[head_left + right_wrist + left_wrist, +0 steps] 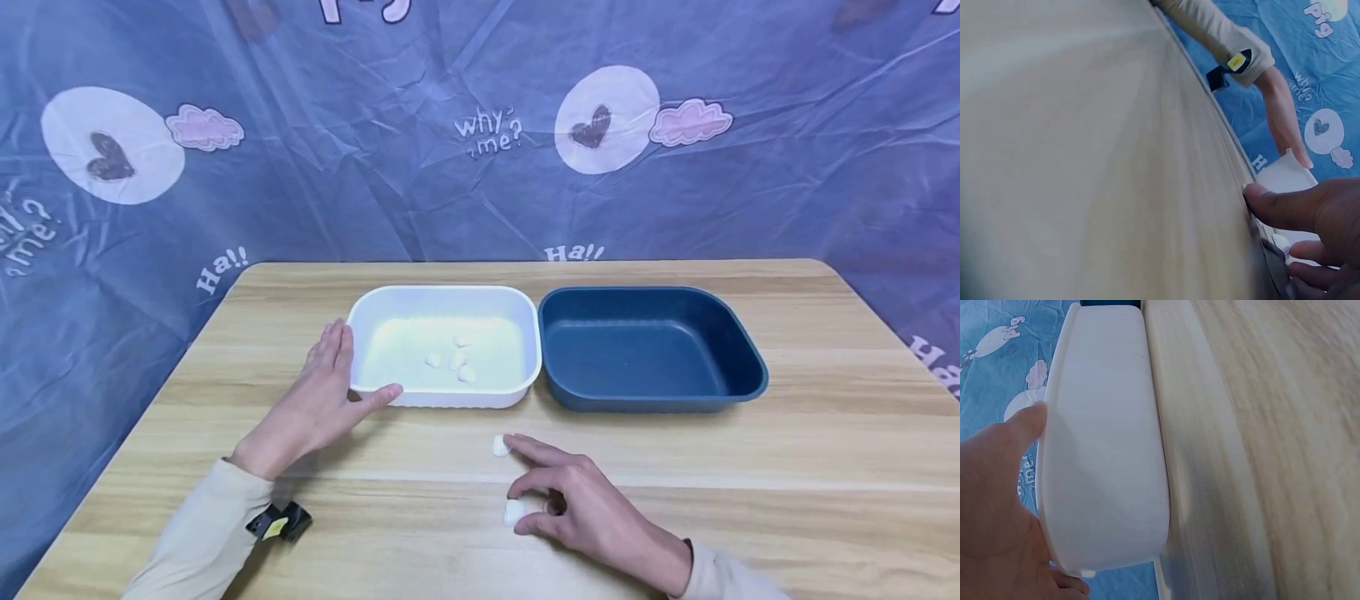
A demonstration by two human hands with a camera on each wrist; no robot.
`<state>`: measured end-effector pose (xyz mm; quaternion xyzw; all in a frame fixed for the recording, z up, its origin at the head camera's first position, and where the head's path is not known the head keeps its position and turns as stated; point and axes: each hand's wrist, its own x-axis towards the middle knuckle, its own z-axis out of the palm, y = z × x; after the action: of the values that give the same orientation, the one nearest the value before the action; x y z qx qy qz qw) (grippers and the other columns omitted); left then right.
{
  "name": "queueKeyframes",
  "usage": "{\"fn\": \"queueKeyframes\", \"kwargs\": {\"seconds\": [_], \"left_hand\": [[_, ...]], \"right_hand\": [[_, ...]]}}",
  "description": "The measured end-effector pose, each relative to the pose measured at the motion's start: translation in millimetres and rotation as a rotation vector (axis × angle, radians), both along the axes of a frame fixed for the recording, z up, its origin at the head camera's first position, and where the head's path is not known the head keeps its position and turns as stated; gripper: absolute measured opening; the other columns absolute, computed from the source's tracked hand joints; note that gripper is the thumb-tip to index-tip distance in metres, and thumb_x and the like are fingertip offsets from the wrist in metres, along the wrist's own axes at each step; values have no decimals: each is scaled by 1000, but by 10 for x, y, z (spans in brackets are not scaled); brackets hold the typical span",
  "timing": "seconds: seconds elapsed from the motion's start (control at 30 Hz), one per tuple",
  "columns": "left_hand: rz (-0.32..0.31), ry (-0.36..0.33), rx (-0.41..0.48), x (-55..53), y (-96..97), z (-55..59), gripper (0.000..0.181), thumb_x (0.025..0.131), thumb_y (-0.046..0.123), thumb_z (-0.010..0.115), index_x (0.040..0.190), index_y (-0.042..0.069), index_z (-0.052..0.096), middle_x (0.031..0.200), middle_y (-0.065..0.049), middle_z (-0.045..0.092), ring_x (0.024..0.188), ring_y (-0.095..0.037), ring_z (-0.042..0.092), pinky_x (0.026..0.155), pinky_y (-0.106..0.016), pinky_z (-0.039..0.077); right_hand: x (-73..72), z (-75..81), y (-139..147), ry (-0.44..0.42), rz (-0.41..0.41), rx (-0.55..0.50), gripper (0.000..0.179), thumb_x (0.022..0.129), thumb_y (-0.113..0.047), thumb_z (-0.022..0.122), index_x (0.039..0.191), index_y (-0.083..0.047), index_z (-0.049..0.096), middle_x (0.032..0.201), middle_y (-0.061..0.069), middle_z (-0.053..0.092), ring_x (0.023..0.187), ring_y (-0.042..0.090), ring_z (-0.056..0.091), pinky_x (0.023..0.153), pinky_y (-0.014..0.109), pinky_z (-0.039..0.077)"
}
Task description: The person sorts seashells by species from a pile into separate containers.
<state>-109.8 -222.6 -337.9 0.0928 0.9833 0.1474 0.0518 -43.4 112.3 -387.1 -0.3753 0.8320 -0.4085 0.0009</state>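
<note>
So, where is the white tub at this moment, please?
In the head view, the white tub stands on the wood-grain table, just left of the dark blue tub; the left hand touches its left end.

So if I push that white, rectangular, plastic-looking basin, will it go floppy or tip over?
The white, rectangular, plastic-looking basin is probably stiff, because its shape looks crisp and even. It likely won't tip easily, being wide and low. The small, rounded white pieces inside seem to lie loose, so they might slide around.
</note>
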Motion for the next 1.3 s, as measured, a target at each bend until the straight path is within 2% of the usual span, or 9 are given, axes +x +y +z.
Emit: {"fn": "queueKeyframes", "kwargs": {"seconds": [0.07, 0.1, 0.2, 0.27, 0.37, 0.53, 0.73, 0.97, 1.3], "left_hand": [[1, 1, 4, -3, 1, 5, 114, 87, 76, 38, 148, -11, -6, 155, -26, -15, 145, -39, -9, 118, -52, 4], [2, 0, 6, -4, -1, 7, 114, 87, 76, 38, 148, -10, -6, 155, -25, -15, 145, -39, -10, 118, -52, 4], [4, -3, 6, 1, -7, 12, 114, 87, 76, 38, 148, -10, -7, 155, -24, -16, 145, -38, -11, 117, -53, 4], [6, -9, 6, 6, -11, 12, 114, 87, 76, 38, 148, -10, -7, 156, -24, -16, 145, -38, -11, 118, -53, 3], [4, -9, 3, 7, -14, 10, 114, 87, 76, 38, 148, -10, -6, 156, -24, -16, 145, -39, -11, 117, -53, 4], [4, -10, 1, -2, -9, 9, 115, 87, 76, 38, 148, -10, -7, 155, -25, -16, 145, -40, -10, 117, -53, 4], [1, -15, -3, -4, -2, 12, 115, 87, 76, 38, 148, -11, -6, 155, -26, -15, 144, -39, -10, 117, -53, 4], [4, -19, 0, -1, -1, 21, 115, 87, 76, 38, 148, -11, -6, 156, -26, -15, 145, -40, -9, 117, -53, 4], [4, -21, 16, 6, -12, 6, 115, 86, 77, 38, 148, -9, -7, 156, -23, -16, 145, -36, -12, 118, -52, 3]], "right_hand": [[12, -19, -6, 14, -7, -7, 20, 73, -14, 84, 90, -16, 74, 137, 16, 54, 125, 31, 52, 53, 6, 44], [16, -27, -11, 25, -7, -11, 19, 74, -14, 84, 90, -16, 74, 137, 15, 55, 127, 33, 50, 54, 6, 44], [16, -42, -23, 113, -14, 3, 18, 74, -14, 83, 89, -18, 74, 136, 13, 56, 127, 33, 50, 65, 11, 49], [13, -48, -30, 196, -31, 24, 18, 71, -17, 84, 86, -19, 73, 135, 9, 58, 126, 30, 52, 76, 20, 54], [2, -47, -35, 328, -70, 55, 19, 67, -21, 85, 81, -21, 72, 134, 4, 59, 124, 26, 53, 90, 37, 52], [-12, -31, -39, 428, -102, 82, 22, 65, -29, 86, 72, -22, 66, 132, 2, 60, 122, 24, 53, 92, 43, 50], [-14, 10, -17, 391, -120, 131, 43, 61, -53, 84, 66, -25, 52, 131, 4, 60, 119, 24, 54, 92, 45, 50], [-63, 60, 48, 283, -23, 206, 37, 64, -42, 85, 97, -30, 73, 141, 9, 51, 128, 32, 47, 95, 53, 45], [-106, 51, 1, 279, 30, 234, 29, 65, -46, 80, 86, -29, 69, 139, 7, 51, 129, 34, 43, 92, 56, 45]]}}
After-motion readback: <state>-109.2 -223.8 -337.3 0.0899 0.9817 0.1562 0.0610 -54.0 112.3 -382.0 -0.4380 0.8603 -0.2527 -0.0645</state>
